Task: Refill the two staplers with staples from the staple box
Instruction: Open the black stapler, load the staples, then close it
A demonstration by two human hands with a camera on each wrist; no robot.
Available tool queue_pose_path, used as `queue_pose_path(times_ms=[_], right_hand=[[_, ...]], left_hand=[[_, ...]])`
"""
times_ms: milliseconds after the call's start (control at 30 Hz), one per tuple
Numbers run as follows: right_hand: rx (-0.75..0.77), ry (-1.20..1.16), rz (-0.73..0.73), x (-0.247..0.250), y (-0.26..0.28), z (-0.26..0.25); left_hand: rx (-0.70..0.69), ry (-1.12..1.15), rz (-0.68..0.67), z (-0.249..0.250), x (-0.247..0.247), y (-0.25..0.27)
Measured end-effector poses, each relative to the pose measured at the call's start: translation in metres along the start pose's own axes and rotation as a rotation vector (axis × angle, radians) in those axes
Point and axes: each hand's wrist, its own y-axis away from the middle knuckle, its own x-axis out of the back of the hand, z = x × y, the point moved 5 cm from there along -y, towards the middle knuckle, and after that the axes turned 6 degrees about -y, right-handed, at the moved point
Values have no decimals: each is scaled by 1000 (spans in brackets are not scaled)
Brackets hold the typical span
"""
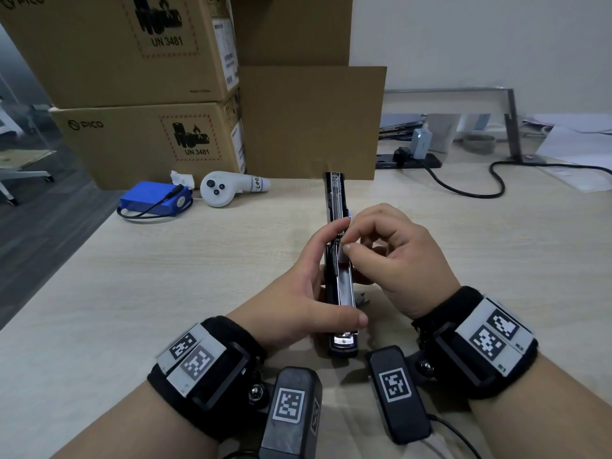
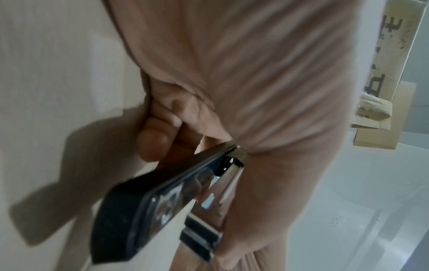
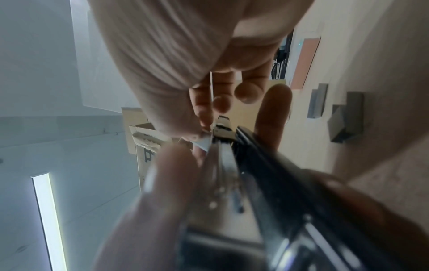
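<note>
Pinching at the open stapler's [image 1: 341, 276] staple channel, the right hand [image 1: 394, 260] hides whatever it holds. Left hand [image 1: 298, 293] grips the stapler body above the desk [image 1: 165, 276]. Staple box and second stapler not discernible.

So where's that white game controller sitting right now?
In the head view the white controller lies at the far left of the desk, just right of the blue battery pack and in front of the stacked cardboard boxes.
</note>
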Motion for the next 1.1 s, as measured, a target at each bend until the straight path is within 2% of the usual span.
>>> queue_pose_path(times_ms=[267, 367, 433, 467, 533, 600, 633, 767, 967, 1100], right_hand=[[-8, 134, -140, -5, 0, -1], [-30, 119, -234, -7, 1, -2], [-44, 55, -240, -5, 1, -4], [-55, 17, -189, -1, -1, -5], [-111, 7, 30, 18, -9, 1], [-200, 91, 227, 40, -14, 13], [-257, 161, 254, 47, -16, 22], [-435, 304, 106, 48, -15, 49], [-390, 366, -305, 17, -6, 34], [-392, 403, -402, 14, -2, 32]], left_hand=[[1, 8, 61, 1, 3, 0], [0, 32, 105, 0, 5, 0], [-5, 55, 144, 0, 7, 0], [-11, 63, 158, 1, 8, 0], [-12, 65, 174, 3, 8, 0], [-11, 54, 176, 4, 8, -1], [-10, 42, 174, 3, 8, -1], [3, 11, 172, 2, 9, -1], [-9, 10, 168, 2, 8, -2], [-12, 10, 171, 2, 8, -1]])
